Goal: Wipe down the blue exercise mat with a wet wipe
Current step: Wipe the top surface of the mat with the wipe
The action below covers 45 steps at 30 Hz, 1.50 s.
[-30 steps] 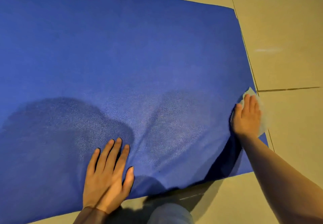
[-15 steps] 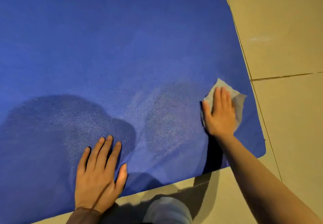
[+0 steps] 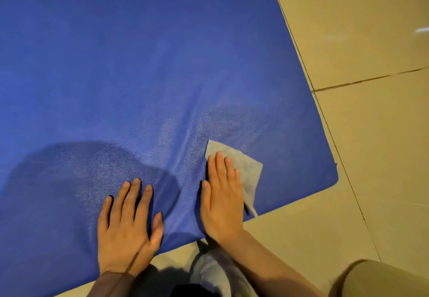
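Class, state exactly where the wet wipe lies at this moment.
In the head view the wet wipe lies flat under the right hand, on the blue mat near its front right corner, right of the left hand.

One head-worn wide-angle view looks steeply down and forward from close above the blue mat [image 3: 139, 64] and tiled floor [image 3: 371, 134], hands nearest

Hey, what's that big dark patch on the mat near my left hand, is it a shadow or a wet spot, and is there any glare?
Head view: the dark rounded patch on the mat beside the left hand looks like a shadow; sheen between it and the wipe under the right hand suggests dampness; a small bright glare streak sits on the floor tiles; edges bend from the wide lens.
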Motion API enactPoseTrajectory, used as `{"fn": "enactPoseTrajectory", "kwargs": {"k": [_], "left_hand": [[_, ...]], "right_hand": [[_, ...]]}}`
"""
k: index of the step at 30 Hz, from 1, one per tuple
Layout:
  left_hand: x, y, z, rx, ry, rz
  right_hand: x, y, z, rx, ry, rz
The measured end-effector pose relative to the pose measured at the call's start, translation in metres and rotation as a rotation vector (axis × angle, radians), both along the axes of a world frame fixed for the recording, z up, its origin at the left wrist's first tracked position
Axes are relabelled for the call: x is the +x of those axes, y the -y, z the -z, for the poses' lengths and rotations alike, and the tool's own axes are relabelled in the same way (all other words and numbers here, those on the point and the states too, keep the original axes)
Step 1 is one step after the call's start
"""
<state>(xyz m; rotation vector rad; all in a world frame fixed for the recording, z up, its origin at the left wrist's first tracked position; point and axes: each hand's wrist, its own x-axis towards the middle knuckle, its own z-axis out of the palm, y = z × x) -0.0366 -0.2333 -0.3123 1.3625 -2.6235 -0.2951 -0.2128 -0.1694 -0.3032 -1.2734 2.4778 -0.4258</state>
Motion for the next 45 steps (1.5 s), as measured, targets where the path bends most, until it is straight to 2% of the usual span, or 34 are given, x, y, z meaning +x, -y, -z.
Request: {"fn": "enactPoseTrajectory", "kwargs": {"k": [3,5,7,10,13,15,16,20,22,24,27,30,32,35,38,42,45], "left_hand": [[0.0,0.001,-0.003,0.026,-0.003,-0.002],[-0.001,0.001,-0.005,0.038,-0.006,-0.007],[-0.002,0.002,-0.006,0.063,-0.012,-0.013],[0.0,0.004,-0.01,0.135,-0.04,-0.026],[-0.005,0.006,-0.014,0.177,-0.052,-0.061],[-0.014,0.007,-0.016,0.177,0.017,-0.071],[-0.018,0.006,-0.016,0.177,0.057,-0.081],[-0.03,0.0,-0.014,0.182,0.096,-0.134],[-0.031,0.001,-0.015,0.193,0.072,-0.133],[-0.03,0.003,-0.018,0.197,0.044,-0.115],[-0.038,0.009,-0.022,0.16,0.017,-0.085],[-0.05,0.009,-0.015,0.184,0.097,-0.048],[-0.053,0.008,-0.009,0.223,0.158,-0.03],[-0.049,0.008,-0.003,0.224,0.17,-0.013],[-0.048,0.01,-0.001,0.231,0.176,-0.001],[-0.047,0.011,-0.002,0.252,0.155,0.009],[-0.04,0.015,-0.006,0.317,0.024,0.0]], "right_hand": [[-0.037,-0.011,0.001,0.008,-0.026,-0.049],[-0.07,-0.021,0.0,0.038,-0.05,0.013],[-0.104,-0.028,-0.002,0.121,-0.089,0.073],[-0.149,-0.038,-0.002,0.214,-0.117,0.017],[-0.167,-0.027,0.001,0.141,-0.122,0.117],[-0.148,-0.009,0.003,0.112,-0.095,0.188],[-0.128,-0.001,0.001,0.088,-0.071,0.14],[-0.018,0.004,0.006,-0.005,-0.079,-0.331],[-0.017,-0.002,0.005,-0.013,-0.096,-0.413],[-0.056,-0.017,0.008,0.011,-0.126,-0.278],[-0.147,-0.052,0.01,0.127,-0.166,0.111],[-0.217,-0.094,0.005,0.187,-0.101,0.398],[-0.225,-0.113,0.003,0.142,-0.076,0.543],[-0.189,-0.115,0.005,0.1,-0.086,0.59],[-0.123,-0.094,0.003,0.078,-0.019,0.431],[-0.02,-0.06,0.002,0.024,-0.053,-0.174],[-0.007,-0.046,-0.003,0.061,-0.023,-0.399]]}}
